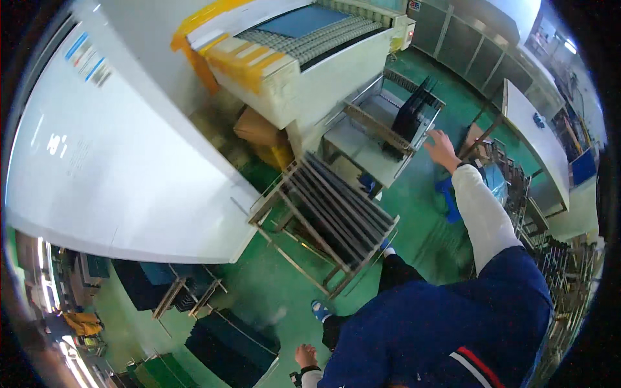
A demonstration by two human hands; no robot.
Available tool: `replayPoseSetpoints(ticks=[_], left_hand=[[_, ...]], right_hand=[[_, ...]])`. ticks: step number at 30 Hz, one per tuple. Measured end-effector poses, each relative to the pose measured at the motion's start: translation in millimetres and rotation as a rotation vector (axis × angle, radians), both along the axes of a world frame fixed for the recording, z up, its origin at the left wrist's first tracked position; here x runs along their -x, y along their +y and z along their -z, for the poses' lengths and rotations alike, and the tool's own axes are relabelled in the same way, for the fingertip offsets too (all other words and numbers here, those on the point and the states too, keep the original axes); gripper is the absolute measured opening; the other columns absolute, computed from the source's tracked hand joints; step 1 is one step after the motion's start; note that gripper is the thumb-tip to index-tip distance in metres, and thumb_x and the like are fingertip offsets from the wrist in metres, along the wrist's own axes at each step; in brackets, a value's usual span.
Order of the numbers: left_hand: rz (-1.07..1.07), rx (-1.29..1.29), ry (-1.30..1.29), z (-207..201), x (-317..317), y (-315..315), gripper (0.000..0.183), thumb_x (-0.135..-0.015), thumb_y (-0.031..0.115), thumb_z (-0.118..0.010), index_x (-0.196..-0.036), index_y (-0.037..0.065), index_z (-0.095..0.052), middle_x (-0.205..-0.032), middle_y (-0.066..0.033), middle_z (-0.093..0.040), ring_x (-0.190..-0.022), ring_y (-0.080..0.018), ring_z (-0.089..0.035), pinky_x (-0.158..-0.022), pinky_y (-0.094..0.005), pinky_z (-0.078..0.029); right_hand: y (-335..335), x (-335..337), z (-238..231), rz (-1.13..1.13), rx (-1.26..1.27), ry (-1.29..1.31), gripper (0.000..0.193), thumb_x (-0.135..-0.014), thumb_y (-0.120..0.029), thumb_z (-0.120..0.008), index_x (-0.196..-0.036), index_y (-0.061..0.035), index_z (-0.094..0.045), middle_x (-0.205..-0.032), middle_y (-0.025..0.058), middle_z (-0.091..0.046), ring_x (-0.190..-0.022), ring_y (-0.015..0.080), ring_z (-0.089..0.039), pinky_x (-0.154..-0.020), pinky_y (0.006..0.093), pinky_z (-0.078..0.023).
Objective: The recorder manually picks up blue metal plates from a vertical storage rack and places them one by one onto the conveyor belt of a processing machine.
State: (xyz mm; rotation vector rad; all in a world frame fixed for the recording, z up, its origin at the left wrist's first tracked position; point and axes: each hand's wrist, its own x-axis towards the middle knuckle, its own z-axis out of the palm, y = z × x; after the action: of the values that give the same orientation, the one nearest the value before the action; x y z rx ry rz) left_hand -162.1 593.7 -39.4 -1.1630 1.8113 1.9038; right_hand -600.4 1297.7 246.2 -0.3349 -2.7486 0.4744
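Note:
My right hand reaches forward with its fingers stretched out and apart, holding nothing I can see. It is beside the right end of a metal frame with slotted side rails. Several thin black panels stand on edge in this frame, just left of my fingers; whether the fingertips touch the frame I cannot tell. My left hand hangs low at my side, fingers loosely bent, with nothing visible in it. In front of me stands a metal rack filled with long dark slats or panels.
A roller conveyor machine carrying a blue sheet is ahead. A large white cabinet fills the left. Dark panels on racks stand at lower left. To the right are a white-topped table, a blue stool and stacked metal racks.

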Motion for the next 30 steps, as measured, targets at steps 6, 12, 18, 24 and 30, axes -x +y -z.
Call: replayPoseSetpoints(ticks=[6,12,18,24,30], left_hand=[[-0.615,-0.449,-0.274,-40,27,133,0.023,-0.089,0.024,-0.041,-0.094,0.005,-0.052,-0.078,-0.0109,-0.058,-0.058,-0.0212,-0.053,-0.047,-0.0277,-0.042],[-0.422,-0.459,-0.19,-47,24,226,0.022,-0.089,0.022,-0.046,-0.103,0.006,-0.052,-0.09,-0.0121,-0.06,-0.071,-0.0252,-0.059,-0.061,-0.0348,-0.051],[-0.586,-0.499,-0.198,-100,48,285,0.009,-0.085,0.016,-0.05,-0.084,0.009,-0.053,-0.079,-0.0059,-0.058,-0.065,-0.0198,-0.056,-0.055,-0.0317,-0.048],[-0.603,-0.788,-0.016,-108,24,305,0.012,-0.085,0.016,-0.051,-0.076,0.011,-0.046,-0.064,-0.0013,-0.045,-0.052,-0.0157,-0.043,-0.047,-0.0304,-0.037],[-0.611,-0.383,-0.235,-99,29,326,0.016,-0.086,0.021,-0.052,-0.078,0.008,-0.048,-0.064,-0.004,-0.051,-0.053,-0.0171,-0.05,-0.047,-0.0298,-0.042]], right_hand=[[86,74,-7,0.025,-0.167,-0.141,0.044,-0.071,-0.011,-0.062,-0.114,-0.0082,-0.053,-0.12,0.0118,-0.048,-0.116,0.0314,-0.04,-0.092,0.0434,-0.036],[153,125,-1,-0.285,-0.263,-0.123,0.04,-0.065,0.001,-0.058,-0.104,-0.0093,-0.056,-0.108,0.0078,-0.054,-0.11,0.0276,-0.045,-0.092,0.0403,-0.034],[206,169,27,-0.31,-0.544,-0.307,0.017,-0.067,-0.009,-0.057,-0.082,-0.0116,-0.063,-0.086,0.0046,-0.06,-0.096,0.0232,-0.051,-0.087,0.0416,-0.035],[222,192,19,-0.522,-0.669,-0.324,0.008,-0.068,-0.016,-0.059,-0.071,-0.0126,-0.065,-0.076,0.0057,-0.06,-0.085,0.0227,-0.057,-0.083,0.042,-0.036],[214,191,-69,-0.675,-0.666,-0.218,0.007,-0.068,-0.017,-0.059,-0.067,-0.0103,-0.062,-0.075,0.0086,-0.059,-0.083,0.0273,-0.057,-0.074,0.0397,-0.042]])
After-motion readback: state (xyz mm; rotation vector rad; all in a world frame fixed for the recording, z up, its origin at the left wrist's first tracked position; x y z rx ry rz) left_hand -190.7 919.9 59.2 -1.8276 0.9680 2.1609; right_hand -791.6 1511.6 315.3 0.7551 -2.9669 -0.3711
